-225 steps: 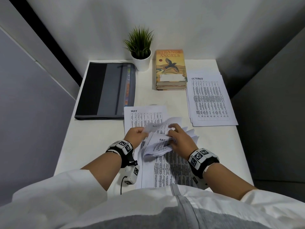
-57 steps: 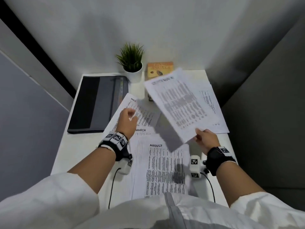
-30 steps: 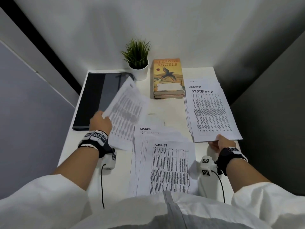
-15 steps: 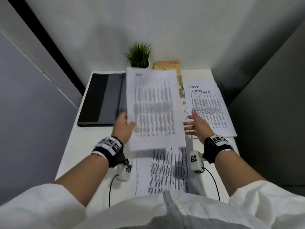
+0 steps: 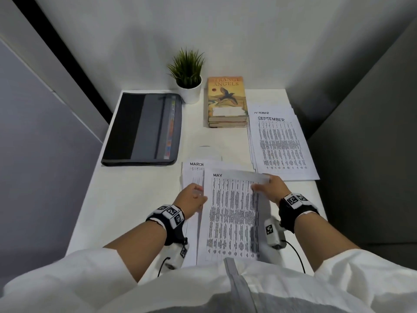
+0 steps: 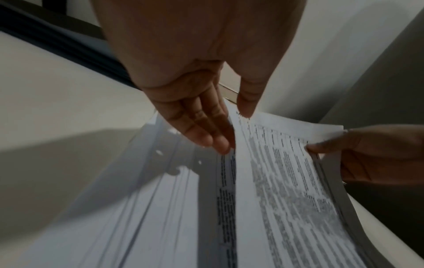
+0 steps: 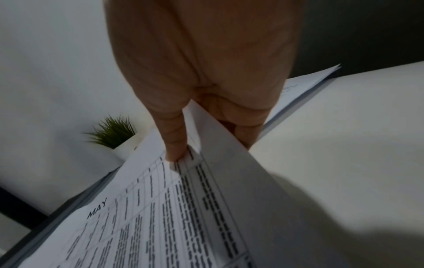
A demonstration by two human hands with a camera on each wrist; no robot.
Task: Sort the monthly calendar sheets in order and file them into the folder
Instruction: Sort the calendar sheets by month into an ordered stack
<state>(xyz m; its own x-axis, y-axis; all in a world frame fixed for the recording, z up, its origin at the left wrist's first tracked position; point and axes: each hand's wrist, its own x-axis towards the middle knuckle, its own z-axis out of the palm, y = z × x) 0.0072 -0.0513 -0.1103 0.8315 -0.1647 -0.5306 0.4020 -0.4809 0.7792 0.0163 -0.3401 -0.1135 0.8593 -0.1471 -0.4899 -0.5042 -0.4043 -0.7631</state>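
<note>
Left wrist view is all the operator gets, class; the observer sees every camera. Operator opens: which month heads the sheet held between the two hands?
Observer: MAY. The heading on the MAY sheet is readable in the head and right wrist views.
Operator: What lies beneath it?
Observer: A pile with the MARCH sheet showing at its far left corner.
Operator: Is there another pile?
Observer: Yes, to the right, with the SEPTEMBER sheet on top and the OCTOBER sheet showing behind it.
Operator: And the folder?
Observer: The folder lies closed at the far left of the table.
</note>
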